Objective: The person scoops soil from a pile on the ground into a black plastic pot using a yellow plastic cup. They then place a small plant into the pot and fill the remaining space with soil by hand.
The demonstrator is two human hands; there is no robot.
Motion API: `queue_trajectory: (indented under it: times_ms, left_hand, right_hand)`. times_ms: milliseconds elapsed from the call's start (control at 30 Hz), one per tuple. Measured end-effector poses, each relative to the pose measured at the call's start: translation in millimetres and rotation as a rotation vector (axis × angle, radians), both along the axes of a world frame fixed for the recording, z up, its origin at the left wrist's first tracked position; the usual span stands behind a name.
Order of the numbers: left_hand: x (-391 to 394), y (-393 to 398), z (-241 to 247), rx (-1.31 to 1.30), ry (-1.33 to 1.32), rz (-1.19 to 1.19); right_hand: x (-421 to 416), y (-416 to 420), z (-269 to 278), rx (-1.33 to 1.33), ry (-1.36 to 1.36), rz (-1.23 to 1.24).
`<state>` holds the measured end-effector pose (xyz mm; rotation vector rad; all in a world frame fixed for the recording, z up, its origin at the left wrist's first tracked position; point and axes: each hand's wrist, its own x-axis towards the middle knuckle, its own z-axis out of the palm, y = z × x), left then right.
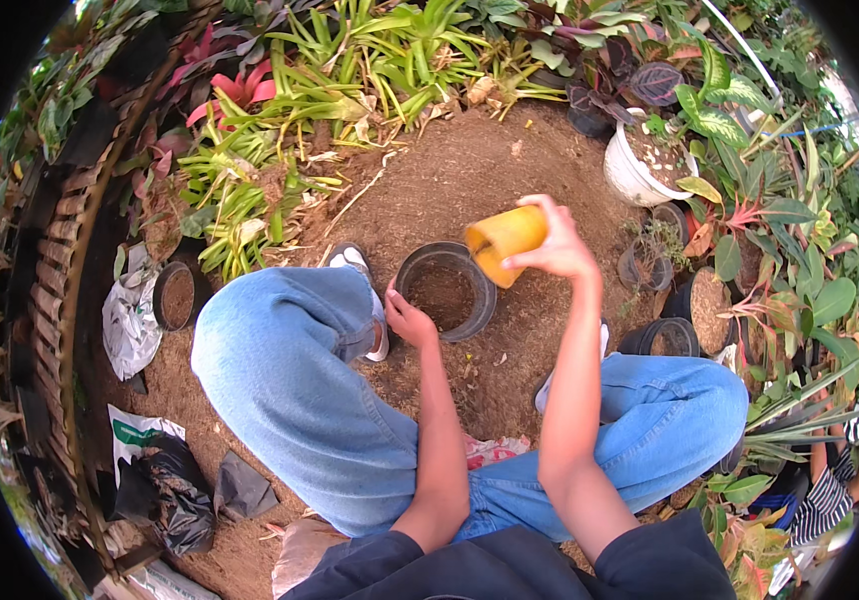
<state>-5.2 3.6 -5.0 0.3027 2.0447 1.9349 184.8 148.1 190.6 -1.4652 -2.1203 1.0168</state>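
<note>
A round black plastic plant pot [483,304] stands on the bare soil between my feet, with dark soil [441,296] inside it. My left hand [408,319] holds the pot's near left rim, the thumb at its outer side. Above the pot's right edge, my right hand [561,244] grips a yellow plastic cup [512,234]. The cup is tilted, its mouth turned left and down toward the pot. A little dark matter shows inside the cup's mouth; how much it holds I cannot tell.
Green strap-leaved plants [392,60] border the soil at the far side. To the right are a white pot [643,169] and several black pots [662,341]. At left lie a black plastic bag [178,487] and a soil-filled pot [177,296]. Another person [823,502] is at lower right.
</note>
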Motion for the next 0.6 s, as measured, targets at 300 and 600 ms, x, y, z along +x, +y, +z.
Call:
queue_trajectory:
  times_ms: [300,600]
  left_hand:
    - [0,0,3,-0.016,-0.053,0.001]
    - [1,-2,7,0.013,-0.049,-0.002]
  right_hand:
    - [126,20,-143,-0.054,-0.140,-1.087]
    - [80,-4,-201,-0.009,-0.148,-0.974]
